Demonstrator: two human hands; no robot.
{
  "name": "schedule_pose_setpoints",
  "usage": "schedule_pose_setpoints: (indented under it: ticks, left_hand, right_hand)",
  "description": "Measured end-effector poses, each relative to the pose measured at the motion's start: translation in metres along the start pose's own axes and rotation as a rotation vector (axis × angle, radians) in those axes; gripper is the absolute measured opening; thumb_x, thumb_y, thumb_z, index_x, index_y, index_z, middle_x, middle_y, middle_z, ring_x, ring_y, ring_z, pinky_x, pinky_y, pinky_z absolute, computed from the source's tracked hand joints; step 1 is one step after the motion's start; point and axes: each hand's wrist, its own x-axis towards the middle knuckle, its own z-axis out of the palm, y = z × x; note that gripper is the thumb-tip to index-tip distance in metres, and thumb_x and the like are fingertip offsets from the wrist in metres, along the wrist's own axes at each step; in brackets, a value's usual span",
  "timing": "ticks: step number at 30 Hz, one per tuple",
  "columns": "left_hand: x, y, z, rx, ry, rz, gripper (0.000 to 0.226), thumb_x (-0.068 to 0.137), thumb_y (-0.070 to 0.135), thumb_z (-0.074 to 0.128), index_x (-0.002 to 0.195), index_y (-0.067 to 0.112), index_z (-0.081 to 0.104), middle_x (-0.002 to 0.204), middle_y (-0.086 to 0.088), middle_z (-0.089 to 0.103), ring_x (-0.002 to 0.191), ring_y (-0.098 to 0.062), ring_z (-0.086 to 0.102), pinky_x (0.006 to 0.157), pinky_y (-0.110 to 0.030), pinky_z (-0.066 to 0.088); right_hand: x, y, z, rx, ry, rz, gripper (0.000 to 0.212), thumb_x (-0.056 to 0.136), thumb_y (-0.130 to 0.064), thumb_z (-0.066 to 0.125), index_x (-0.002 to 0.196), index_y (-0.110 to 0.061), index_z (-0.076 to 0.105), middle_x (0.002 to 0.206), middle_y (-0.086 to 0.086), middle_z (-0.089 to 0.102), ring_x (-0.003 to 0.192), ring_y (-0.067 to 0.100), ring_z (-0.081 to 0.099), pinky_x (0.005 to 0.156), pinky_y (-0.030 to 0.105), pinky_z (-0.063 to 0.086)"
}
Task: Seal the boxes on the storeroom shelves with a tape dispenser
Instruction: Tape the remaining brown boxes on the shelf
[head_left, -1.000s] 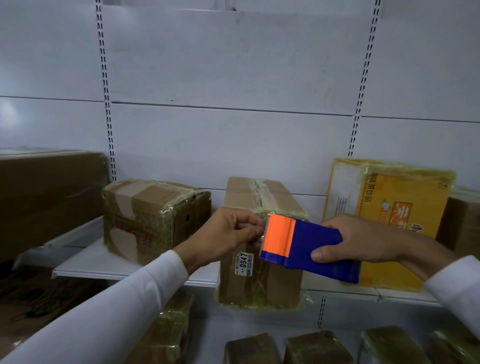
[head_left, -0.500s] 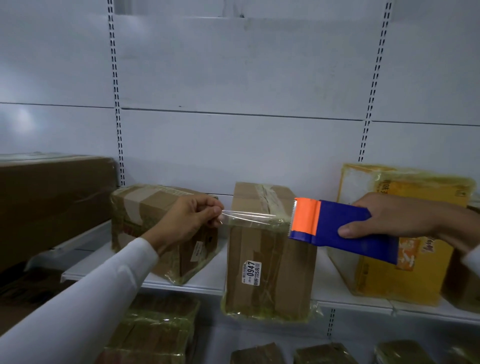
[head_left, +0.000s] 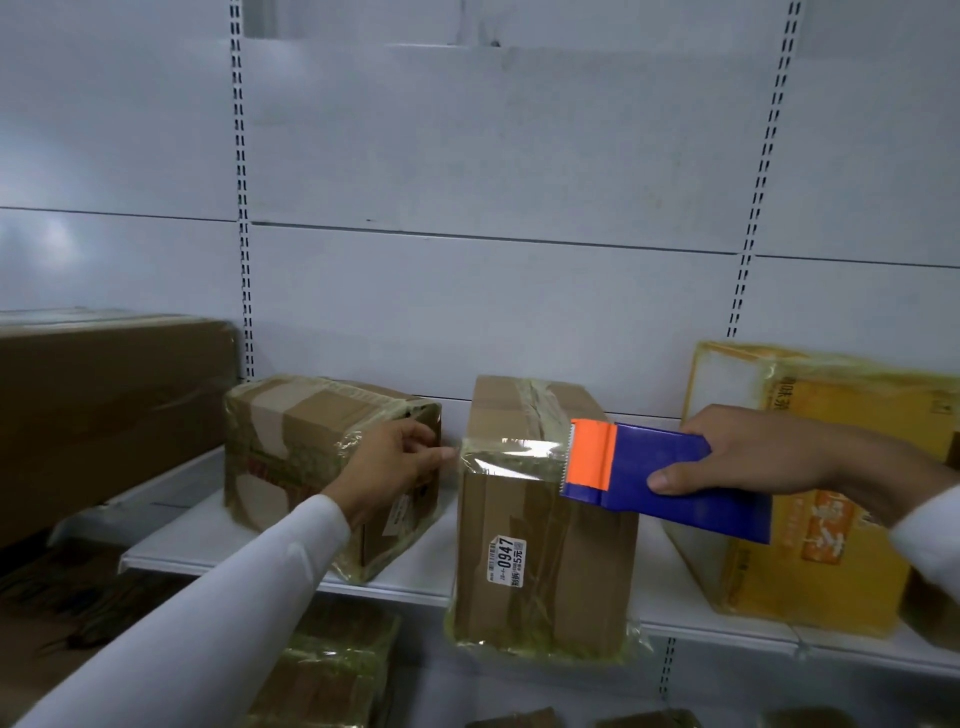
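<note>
Since the earlier frames the tape dispenser has drawn away to the right and the left hand to the left, so the clear tape between them is now a longer span, stretched across the top front edge of the middle box. That box stands at the front edge of the shelf, its base overhanging the lip a little, price label facing out. Grip, left: thumb and fingertips pinch the free end of the tape just beside the box's left top corner. Grip, right hand: fingers and thumb clenched round the blue body of the dispenser, orange toothed end pointing left and sitting at the box's right top corner. Both forearms in white sleeves, left reaching up from low left, right entering from the right edge, wrists roughly level. Progress, as a judgement: the strip is pulled out but looks not yet pressed down or cut; older tape already runs along the top seam. The left box and yellow box on the same shelf look film-wrapped; whether they still need sealing cannot be told. Likely left: lay the strip flat, tear it on the teeth, move on along the shelf.
</note>
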Motion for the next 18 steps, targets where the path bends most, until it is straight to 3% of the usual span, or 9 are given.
schedule_pose_setpoints:
  ticks: [4,7,9,11,13,14,16,18]
  left_hand:
    - [0.000,-0.015,-0.011,0.060,0.063,-0.051,0.025,0.078,0.033,0.076,0.079,0.009,0.070,0.066,-0.004,0.070,0.057,-0.011,0.063,0.054,-0.022,0.050]
    - [-0.003,-0.020,-0.017,0.227,0.126,-0.066,0.018,0.088,0.027,0.067,0.077,0.013,0.068,0.067,-0.002,0.068,0.059,-0.013,0.062,0.064,-0.033,0.057]
    - [-0.006,-0.017,-0.020,0.301,0.197,0.040,0.017,0.093,0.027,0.060,0.081,0.017,0.067,0.071,0.001,0.067,0.065,-0.012,0.062,0.068,-0.034,0.056]
    - [-0.008,-0.004,-0.018,0.342,0.200,0.318,0.015,0.094,0.029,0.058,0.093,0.019,0.070,0.084,0.005,0.069,0.077,-0.011,0.063,0.073,-0.030,0.052]
    - [-0.008,0.011,-0.010,0.427,0.078,0.590,0.026,0.094,0.031,0.057,0.114,0.019,0.069,0.112,0.005,0.069,0.103,-0.008,0.061,0.091,-0.026,0.048]
    - [-0.007,0.018,-0.004,0.487,-0.005,0.671,0.036,0.095,0.035,0.054,0.126,0.019,0.062,0.129,0.006,0.060,0.118,-0.006,0.053,0.103,-0.023,0.040]
    - [-0.002,0.022,0.009,0.551,-0.145,0.704,0.054,0.095,0.045,0.042,0.143,0.021,0.042,0.145,0.015,0.035,0.136,0.001,0.029,0.113,-0.015,0.019]
    - [0.005,0.016,0.022,0.501,-0.227,0.622,0.062,0.093,0.053,0.034,0.149,0.024,0.030,0.150,0.018,0.023,0.140,0.005,0.015,0.114,-0.014,0.011]
  right_hand:
    - [0.007,0.004,0.004,0.009,0.024,-0.022,0.038,0.081,-0.057,0.068,0.085,-0.020,0.065,0.075,-0.006,0.074,0.065,0.008,0.070,0.058,0.016,0.047]
    - [0.011,0.007,0.006,0.003,0.030,-0.020,0.048,0.077,-0.063,0.070,0.095,-0.018,0.065,0.083,-0.005,0.075,0.075,0.012,0.073,0.066,0.021,0.052]
    - [0.012,0.009,0.005,0.011,0.029,-0.008,0.049,0.077,-0.063,0.070,0.096,-0.018,0.065,0.083,-0.007,0.075,0.075,0.011,0.073,0.064,0.018,0.051]
    - [0.012,0.013,0.006,0.020,0.034,0.001,0.043,0.080,-0.059,0.068,0.095,-0.020,0.064,0.082,-0.010,0.075,0.074,0.009,0.073,0.060,0.014,0.049]
    - [0.013,0.015,0.007,0.028,0.037,0.004,0.037,0.082,-0.056,0.067,0.093,-0.021,0.063,0.080,-0.012,0.074,0.072,0.006,0.072,0.058,0.011,0.047]
    - [0.014,0.015,0.008,0.029,0.035,0.003,0.035,0.082,-0.056,0.066,0.092,-0.022,0.062,0.078,-0.013,0.074,0.070,0.005,0.072,0.057,0.010,0.047]
    - [0.014,0.016,0.009,0.031,0.021,0.000,0.032,0.084,-0.055,0.066,0.089,-0.023,0.062,0.077,-0.013,0.074,0.069,0.005,0.071,0.056,0.010,0.046]
    - [0.013,0.018,0.008,0.036,0.001,-0.003,0.032,0.084,-0.054,0.066,0.091,-0.023,0.063,0.080,-0.012,0.074,0.072,0.006,0.072,0.058,0.011,0.047]
